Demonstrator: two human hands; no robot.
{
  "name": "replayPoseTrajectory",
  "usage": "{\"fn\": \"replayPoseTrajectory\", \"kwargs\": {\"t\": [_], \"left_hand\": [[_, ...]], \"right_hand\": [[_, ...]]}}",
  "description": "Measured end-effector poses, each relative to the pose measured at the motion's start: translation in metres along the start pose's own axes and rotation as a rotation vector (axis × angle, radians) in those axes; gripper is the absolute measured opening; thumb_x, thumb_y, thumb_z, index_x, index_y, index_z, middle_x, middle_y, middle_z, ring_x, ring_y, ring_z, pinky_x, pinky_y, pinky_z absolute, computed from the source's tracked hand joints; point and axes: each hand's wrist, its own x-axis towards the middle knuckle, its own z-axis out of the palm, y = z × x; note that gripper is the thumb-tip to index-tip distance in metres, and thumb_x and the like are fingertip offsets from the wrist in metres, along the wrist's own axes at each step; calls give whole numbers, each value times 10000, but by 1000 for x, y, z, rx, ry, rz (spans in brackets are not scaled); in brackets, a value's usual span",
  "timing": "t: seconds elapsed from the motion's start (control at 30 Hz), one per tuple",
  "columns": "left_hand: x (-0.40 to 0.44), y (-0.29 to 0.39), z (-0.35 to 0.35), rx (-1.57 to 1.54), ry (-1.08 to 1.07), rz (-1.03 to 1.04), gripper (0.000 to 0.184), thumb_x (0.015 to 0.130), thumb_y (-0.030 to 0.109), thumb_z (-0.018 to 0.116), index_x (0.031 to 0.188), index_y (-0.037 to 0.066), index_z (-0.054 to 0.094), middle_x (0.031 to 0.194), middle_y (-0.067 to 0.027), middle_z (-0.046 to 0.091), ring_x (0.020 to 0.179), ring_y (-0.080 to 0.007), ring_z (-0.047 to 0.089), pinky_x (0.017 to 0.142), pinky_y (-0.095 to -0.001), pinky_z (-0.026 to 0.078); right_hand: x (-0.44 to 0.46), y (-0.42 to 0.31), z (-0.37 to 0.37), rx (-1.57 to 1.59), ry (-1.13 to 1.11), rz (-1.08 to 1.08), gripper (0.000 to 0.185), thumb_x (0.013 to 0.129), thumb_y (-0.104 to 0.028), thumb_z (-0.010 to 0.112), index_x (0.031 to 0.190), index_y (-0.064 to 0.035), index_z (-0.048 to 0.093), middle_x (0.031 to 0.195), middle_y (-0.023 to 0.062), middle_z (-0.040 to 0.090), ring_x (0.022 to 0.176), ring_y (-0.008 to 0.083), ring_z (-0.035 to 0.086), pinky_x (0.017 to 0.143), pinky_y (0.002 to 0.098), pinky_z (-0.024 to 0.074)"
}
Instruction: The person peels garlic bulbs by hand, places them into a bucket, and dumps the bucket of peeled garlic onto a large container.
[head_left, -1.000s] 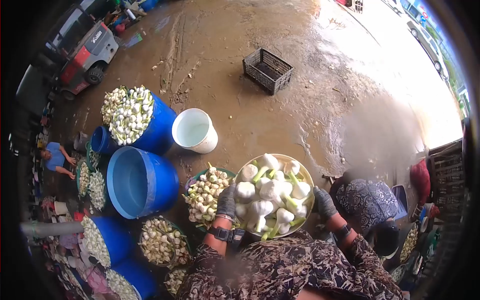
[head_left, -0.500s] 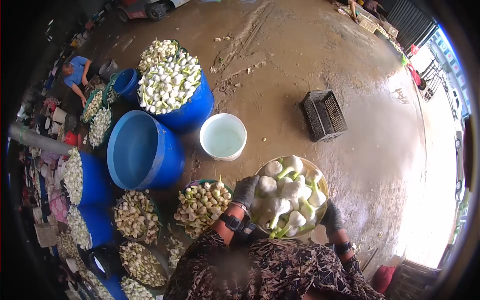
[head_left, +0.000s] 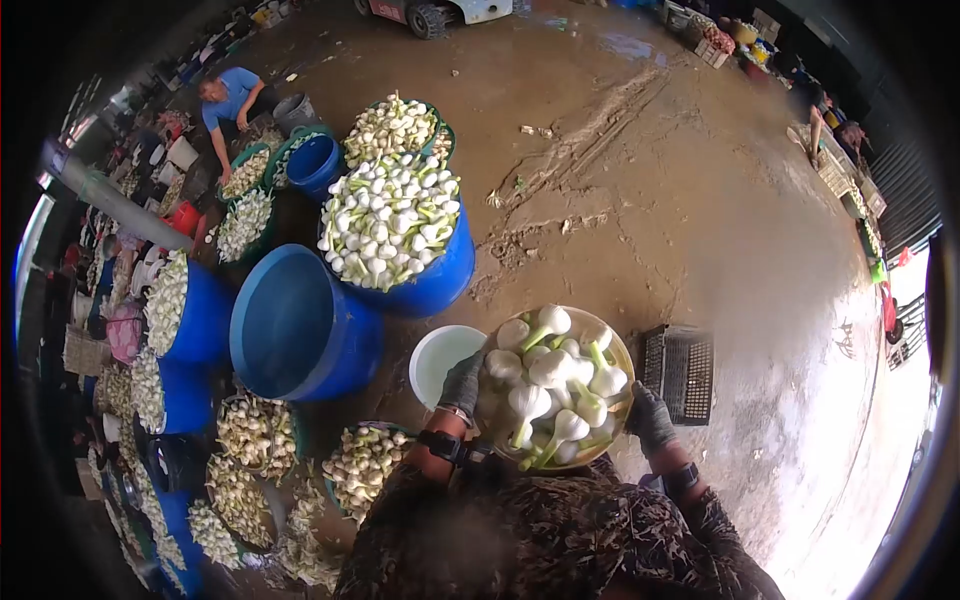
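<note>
A wide, shallow basin [head_left: 624, 410] heaped with white garlic bulbs [head_left: 551, 369] is held up in front of my body. My left hand [head_left: 461, 385], in a dark glove, grips the rim on the left. On the right side, my gloved right hand [head_left: 652, 415] holds the opposite rim. The garlic has thick, pale green stems. Just beyond my left hand stands a white bucket [head_left: 440, 362] of water, its right edge hidden by the basin. A black plastic crate [head_left: 679, 376] lies on the floor past my right hand.
A large blue tub [head_left: 305, 325] of water stands at left, beside a blue barrel [head_left: 440, 262] piled with garlic. Several baskets of garlic [head_left: 365, 468] crowd the lower left. A person in a blue shirt [head_left: 232, 97] crouches beyond them. The floor [head_left: 600, 190] is wet and muddy.
The view has shifted forward and turned. The basin now overlaps the white bucket, and the crate appears nearer my right hand. Both hands keep their hold on the basin.
</note>
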Motion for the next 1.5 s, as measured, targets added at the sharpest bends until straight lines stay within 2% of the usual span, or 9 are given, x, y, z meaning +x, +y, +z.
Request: {"fn": "replayPoseTrajectory", "kwargs": {"t": [0.17, 0.47, 0.53, 0.67, 0.77, 0.9, 1.03, 1.27, 1.5], "left_hand": [[55, 20, 6, -855, 184, -407, 412, 961, 343, 485, 1114, -9, 634, 1006, -90, 659, 935, -194, 603, 852, -340, 470], [173, 23, -21, -621, 396, -293, 387, 981, 302, 448, 1233, 47, 595, 1178, -77, 624, 1063, -182, 581, 930, -311, 453], [204, 16, -22, -1381, 392, -477, 357, 991, 266, 430, 1217, 48, 599, 1153, -72, 632, 1048, -164, 586, 906, -308, 468], [258, 31, -63, -1255, 489, -309, 465, 883, 389, 606, 1204, 55, 570, 1102, -116, 640, 978, -211, 634, 803, -349, 530], [282, 48, -84, -279, 503, -47, 471, 896, 420, 580, 1202, 63, 565, 1080, -110, 639, 955, -223, 636, 792, -362, 531], [336, 32, -120, -1791, 286, -432, 377, 900, 176, 567, 1254, 47, 547, 1178, -110, 626, 1037, -233, 619, 887, -363, 519], [365, 8, -122, -858, 479, -161, 376, 938, 266, 503, 1247, 56, 551, 1158, -116, 632, 999, -252, 636, 860, -374, 535], [403, -67, -99, -1795, 537, -433, 335, 965, 279, 433, 1182, 61, 566, 1151, -94, 610, 1044, -235, 594, 931, -379, 483], [392, -84, -105, -2227, 127, 57, 342, 1001, 316, 376, 1232, 97, 500, 1222, -104, 562, 1139, -253, 520, 1020, -420, 394]], "right_hand": [[91, -111, 34, -210, -114, -53, 291, 915, -404, 589, 834, -125, 602, 639, -26, 528, 509, 102, 495, 457, 261, 410], [266, -226, 139, -463, -303, 77, 315, 910, -476, 544, 982, -184, 639, 803, -10, 654, 672, 125, 608, 579, 301, 505], [299, -235, 158, -440, -355, 99, 350, 897, -501, 549, 1001, -180, 641, 830, 3, 669, 681, 144, 626, 583, 318, 527], [330, -270, 215, -449, -340, 155, 362, 899, -500, 542, 1024, -175, 645, 859, 9, 683, 707, 158, 641, 616, 332, 549], [359, -299, 250, -433, -439, 168, 358, 921, -468, 514, 1049, -160, 645, 910, 31, 698, 795, 180, 662, 684, 382, 564], [402, -326, 306, -435, -482, 256, 362, 921, -454, 506, 1075, -154, 639, 946, 52, 700, 830, 199, 668, 734, 397, 562], [447, -332, 356, -513, -453, 286, 382, 911, -460, 512, 1075, -136, 631, 974, 61, 687, 880, 223, 650, 794, 447, 538], [470, -345, 415, -507, -452, 338, 418, 892, -471, 551, 1071, -101, 625, 961, 60, 654, 921, 225, 601, 777, 438, 499], [466, -352, 450, -615, -445, 349, 512, 906, -494, 508, 1196, -78, 576, 991, 103, 654, 929, 227, 606, 817, 419, 494]]}}
